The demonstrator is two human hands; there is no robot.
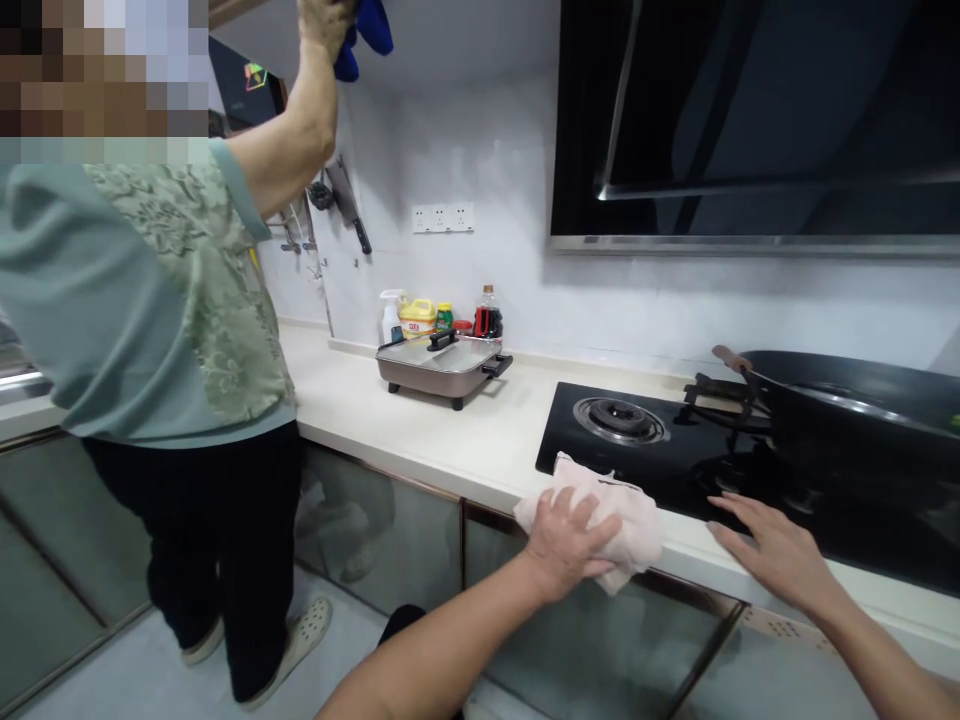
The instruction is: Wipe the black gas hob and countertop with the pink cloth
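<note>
"Co-worker in a light green top (142,300) at far left?"
"Yes, one arm raised, holding a deep blue cloth (373,25). Next, a brown rectangular pan with a glass lid (431,377) stands on the cream worktop (480,450)."
"And the left hand (566,540)?"
"On a folded pale pink cloth (631,515) at the worktop's front edge, fingers bent and slightly parted; gripping or only pressing, I can't tell."
"The right hand (776,550)?"
"Fingers extended, holding nothing, by the front of the black glass hob (684,462); rightmost, a large black wok (817,420)."
</note>
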